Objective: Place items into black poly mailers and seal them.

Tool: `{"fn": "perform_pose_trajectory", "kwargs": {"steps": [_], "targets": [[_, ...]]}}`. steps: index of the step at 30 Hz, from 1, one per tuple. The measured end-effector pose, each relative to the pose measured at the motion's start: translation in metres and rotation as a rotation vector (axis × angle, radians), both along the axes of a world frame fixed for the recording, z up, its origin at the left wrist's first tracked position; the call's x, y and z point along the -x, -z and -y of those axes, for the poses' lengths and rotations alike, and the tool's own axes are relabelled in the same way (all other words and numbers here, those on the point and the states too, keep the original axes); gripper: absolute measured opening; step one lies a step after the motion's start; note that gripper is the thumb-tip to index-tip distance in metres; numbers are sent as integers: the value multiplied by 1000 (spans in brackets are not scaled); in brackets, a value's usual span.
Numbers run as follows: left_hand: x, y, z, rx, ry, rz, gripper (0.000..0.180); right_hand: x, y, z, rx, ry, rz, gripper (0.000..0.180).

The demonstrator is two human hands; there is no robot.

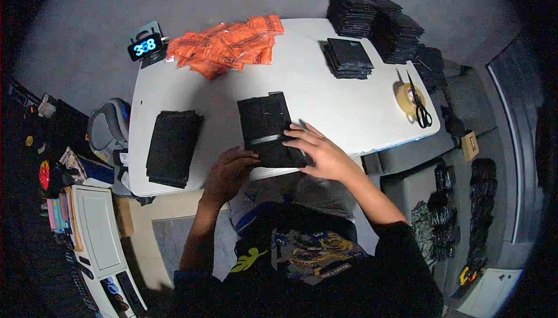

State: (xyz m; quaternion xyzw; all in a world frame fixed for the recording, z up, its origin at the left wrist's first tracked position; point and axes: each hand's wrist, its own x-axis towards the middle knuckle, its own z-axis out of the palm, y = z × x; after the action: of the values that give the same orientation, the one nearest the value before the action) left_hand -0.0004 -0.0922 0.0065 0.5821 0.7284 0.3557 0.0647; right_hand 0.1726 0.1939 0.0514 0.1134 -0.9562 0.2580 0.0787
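Note:
A black flat mailer pouch (264,115) lies at the table's near edge, in front of my body. Across its lower part runs a pale shiny strip (265,139), and a small tab sticks up at its far edge. My left hand (229,173) grips the pouch's lower left corner, fingers bent over it. On the right side my right hand (317,152) holds the edge, its fingers spread over the top. A stack of black flat pouches (173,146) lies to the left of my left hand.
Orange plastic packets (232,45) are heaped at the back, beside a phone on a stand (145,46). Black pouch stacks (351,13) stand back right, with a smaller stack (349,58) nearer. Tape (407,98) and scissors (423,115) lie at the right edge of the white table (325,109).

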Motion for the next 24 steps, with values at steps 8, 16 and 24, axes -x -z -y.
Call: {"fn": "perform_pose_trajectory", "kwargs": {"steps": [8,16,24], "targets": [[23,-10,-14,107,21,-47,57,19,13,-14,-28,-127,-21,25],[40,-9,-41,257,-9,-213,68,19,17,-11,-13,-105,38,15],[23,-14,-12,283,78,3,54,18,7,-11,230,58,165,21]]}}
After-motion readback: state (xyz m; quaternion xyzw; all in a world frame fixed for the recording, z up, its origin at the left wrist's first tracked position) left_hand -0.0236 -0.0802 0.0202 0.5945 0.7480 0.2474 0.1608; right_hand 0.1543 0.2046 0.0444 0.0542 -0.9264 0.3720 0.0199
